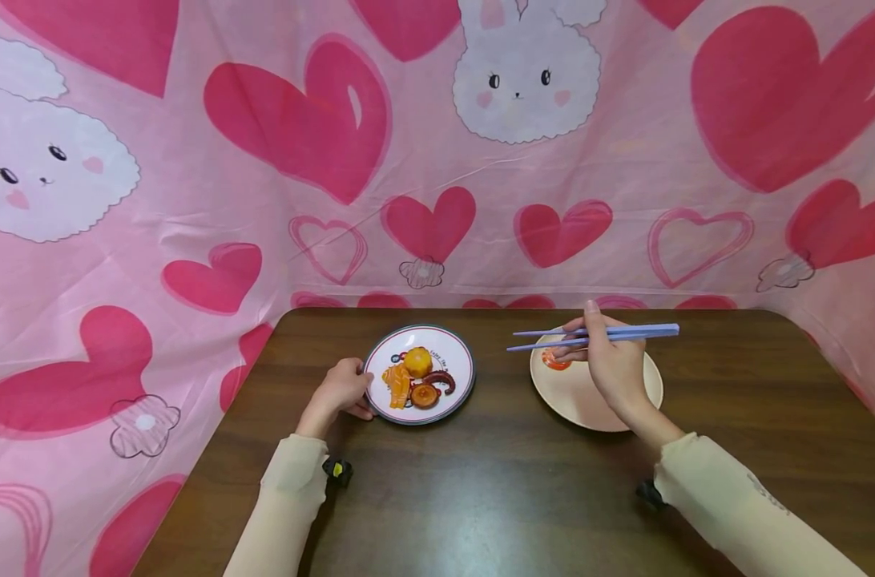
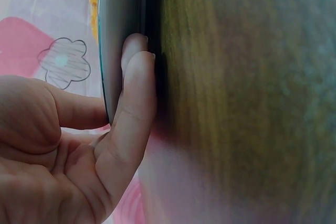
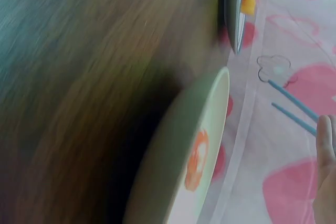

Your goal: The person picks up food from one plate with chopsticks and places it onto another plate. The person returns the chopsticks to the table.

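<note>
My left hand [image 1: 340,387] grips the left rim of a white plate [image 1: 461,373] with a dark edge, thumb at the rim and fingers beneath in the left wrist view. On it lie a yellow ball [image 1: 418,362], an orange striped slice [image 1: 397,386], a brown curled tentacle-like piece [image 1: 445,380] and a round brown slice [image 1: 425,395]. Chopsticks [image 1: 643,330], pale blue, are held in my right hand [image 1: 614,369], their tips apart, pointing left with nothing between them. Below that hand stands a beige plate [image 1: 589,409] with an orange-and-white shrimp-like piece [image 3: 197,161], partly covered by fingers in the head view.
Both plates stand toward the far side of a dark wooden table [image 1: 481,489]. A pink cloth [image 1: 423,160] with hearts and rabbit faces hangs behind and at the sides. Small black devices [image 1: 338,471] sit at both wrists.
</note>
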### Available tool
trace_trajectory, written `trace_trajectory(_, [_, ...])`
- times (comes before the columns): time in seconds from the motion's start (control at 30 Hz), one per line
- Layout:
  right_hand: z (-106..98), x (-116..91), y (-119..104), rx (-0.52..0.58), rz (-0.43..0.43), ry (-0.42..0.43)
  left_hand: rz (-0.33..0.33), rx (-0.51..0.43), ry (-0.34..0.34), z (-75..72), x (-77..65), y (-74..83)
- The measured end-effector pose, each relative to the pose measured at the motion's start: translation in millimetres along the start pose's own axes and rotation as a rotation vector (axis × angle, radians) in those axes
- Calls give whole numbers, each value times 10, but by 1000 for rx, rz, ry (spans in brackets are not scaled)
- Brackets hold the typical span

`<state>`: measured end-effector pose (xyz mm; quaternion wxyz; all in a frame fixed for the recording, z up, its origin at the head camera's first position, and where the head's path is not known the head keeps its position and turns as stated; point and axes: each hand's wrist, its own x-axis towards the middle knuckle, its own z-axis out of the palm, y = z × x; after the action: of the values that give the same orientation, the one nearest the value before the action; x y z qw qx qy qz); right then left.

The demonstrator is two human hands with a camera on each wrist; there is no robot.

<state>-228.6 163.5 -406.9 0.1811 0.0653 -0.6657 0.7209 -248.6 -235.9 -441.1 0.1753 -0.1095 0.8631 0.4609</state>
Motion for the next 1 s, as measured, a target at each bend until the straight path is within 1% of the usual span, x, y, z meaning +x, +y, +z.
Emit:
trace_trajectory(0.17, [-121, 15, -69, -13, -31, -16, 1, -3, 5, 6, 8, -8])
trace_trajectory(0.3, [-225, 39, -136, -64, -67, -10, 13, -14, 6, 15, 20, -18])
trace_trajectory(0.37, [-276, 52, -164, -80, -72, -8, 17, -15, 7, 19, 23, -20])
trace_trajectory(0.53, [-389, 73, -189, -148, -64, -38, 14, -10, 10, 23, 21, -14])
trace_trajectory(0.67, [-452, 70, -180, -238, -50, -50, 15, -9, 10, 22, 17, -13])
trace_trajectory(0.77, [-488, 72, -148, -318, -56, -45, 18, -9, 8, 21, 18, -13])
trace_trajectory(0.93, [-534, 91, -100, -473, -127, -52, 17, -4, 6, 16, 18, -10])
trace_trajectory(1.0, [-546, 97, -98, -516, -141, -58, 16, -2, 7, 16, 17, -9])
